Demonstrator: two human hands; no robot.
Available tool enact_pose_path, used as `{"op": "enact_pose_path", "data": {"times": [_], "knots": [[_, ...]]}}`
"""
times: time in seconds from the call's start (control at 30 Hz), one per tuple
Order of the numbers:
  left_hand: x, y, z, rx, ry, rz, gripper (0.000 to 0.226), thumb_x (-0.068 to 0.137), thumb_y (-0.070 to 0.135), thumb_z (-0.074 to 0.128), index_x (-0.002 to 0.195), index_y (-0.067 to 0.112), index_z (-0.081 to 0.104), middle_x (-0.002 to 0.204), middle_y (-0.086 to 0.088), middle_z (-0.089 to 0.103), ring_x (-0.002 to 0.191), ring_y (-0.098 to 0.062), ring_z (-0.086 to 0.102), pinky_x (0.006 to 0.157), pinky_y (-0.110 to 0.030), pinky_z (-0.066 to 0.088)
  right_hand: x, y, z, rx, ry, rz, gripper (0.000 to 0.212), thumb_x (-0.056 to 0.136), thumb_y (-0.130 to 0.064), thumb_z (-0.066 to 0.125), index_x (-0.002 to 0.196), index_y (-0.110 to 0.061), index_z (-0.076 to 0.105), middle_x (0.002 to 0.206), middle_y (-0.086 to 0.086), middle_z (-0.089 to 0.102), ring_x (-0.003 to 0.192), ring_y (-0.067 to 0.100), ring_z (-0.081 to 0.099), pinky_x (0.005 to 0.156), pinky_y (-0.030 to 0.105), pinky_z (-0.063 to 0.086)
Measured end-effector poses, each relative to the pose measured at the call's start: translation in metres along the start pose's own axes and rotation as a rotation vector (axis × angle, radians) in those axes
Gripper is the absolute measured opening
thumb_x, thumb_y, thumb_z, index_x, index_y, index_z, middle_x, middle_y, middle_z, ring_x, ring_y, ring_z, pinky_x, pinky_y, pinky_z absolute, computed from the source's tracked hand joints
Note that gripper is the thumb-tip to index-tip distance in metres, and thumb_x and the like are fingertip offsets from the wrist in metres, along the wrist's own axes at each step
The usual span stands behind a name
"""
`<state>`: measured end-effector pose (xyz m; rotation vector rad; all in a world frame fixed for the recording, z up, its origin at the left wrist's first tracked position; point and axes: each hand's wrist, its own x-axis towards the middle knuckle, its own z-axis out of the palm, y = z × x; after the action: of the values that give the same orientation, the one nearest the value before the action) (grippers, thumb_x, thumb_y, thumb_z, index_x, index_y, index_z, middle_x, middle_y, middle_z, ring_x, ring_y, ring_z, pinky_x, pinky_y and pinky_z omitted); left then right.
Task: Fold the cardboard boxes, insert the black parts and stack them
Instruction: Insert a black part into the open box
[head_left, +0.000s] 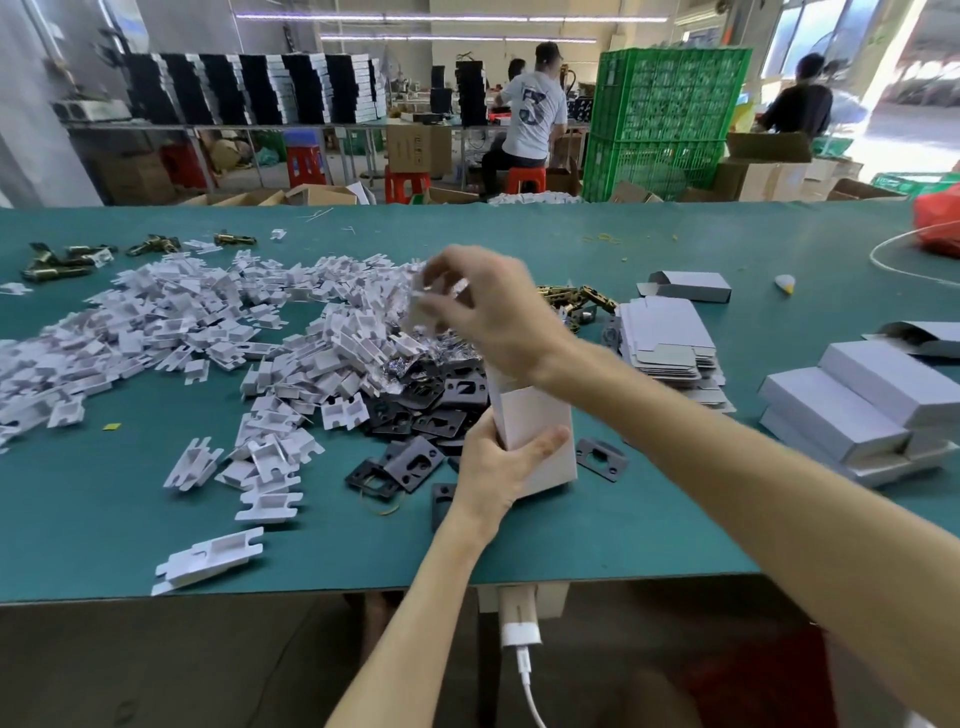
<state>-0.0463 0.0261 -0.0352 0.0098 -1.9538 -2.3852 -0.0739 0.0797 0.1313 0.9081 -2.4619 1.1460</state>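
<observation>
A white cardboard box is held upright on the green table, gripped low down by the left hand. The thumb is laid across its front face and the other fingers are wrapped round its left edge, their tips hidden behind it. The box's top end is hidden behind the right wrist.

The right hand is raised above the box. Its fingers are curled downward and drawn together, and a small pale piece with a silvery glint is pinched at their tips. Blur keeps the piece from being told more exactly.

Black plates are piled just left of the left fingers and behind them, and one black plate lies just right of the box. Crumpled foil packets are seen below the right fingertips. A wide heap of white folded inserts is spread well to the left of both hands.

Brass parts lie just beyond the right wrist. To the right of the right forearm, a stack of flat box blanks is laid out. Farther right, closed white boxes are stacked.
</observation>
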Motion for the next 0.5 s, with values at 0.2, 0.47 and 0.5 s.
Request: {"op": "enact_pose_path", "data": {"times": [0.2, 0.47, 0.5], "knots": [[-0.002, 0.003, 0.001, -0.035, -0.047, 0.029, 0.056, 0.069, 0.029, 0.096, 0.116, 0.013, 0.07, 0.103, -0.004, 0.08, 0.094, -0.022, 0.077, 0.07, -0.028, 0.06, -0.03, 0.048, -0.066, -0.251, -0.049, 0.188, 0.025, 0.092, -0.018, 0.075, 0.112, -0.008, 0.065, 0.095, 0.006, 0.072, 0.088, 0.023, 0.067, 0.086, 0.041, 0.054], [-0.004, 0.004, 0.0, 0.019, -0.071, 0.051, 0.05, 0.072, 0.03, 0.092, 0.115, 0.017, 0.071, 0.103, -0.003, 0.08, 0.092, -0.018, 0.077, 0.07, -0.025, 0.059, -0.05, 0.064, -0.061, -0.339, -0.011, 0.084, 0.016, 0.09, -0.015, 0.075, 0.104, -0.012, 0.068, 0.099, 0.003, 0.059, 0.089, 0.019, 0.058, 0.086, 0.031, 0.049], [-0.004, 0.003, 0.0, 0.019, -0.072, 0.051, 0.05, 0.072, 0.03, 0.093, 0.115, 0.016, 0.071, 0.103, -0.003, 0.08, 0.092, -0.019, 0.077, 0.07, -0.026, 0.059, -0.05, 0.063, -0.061, -0.336, -0.021, 0.068, 0.017, 0.09, -0.015, 0.076, 0.104, -0.012, 0.068, 0.099, 0.002, 0.059, 0.088, 0.018, 0.058, 0.084, 0.028, 0.048]]}}
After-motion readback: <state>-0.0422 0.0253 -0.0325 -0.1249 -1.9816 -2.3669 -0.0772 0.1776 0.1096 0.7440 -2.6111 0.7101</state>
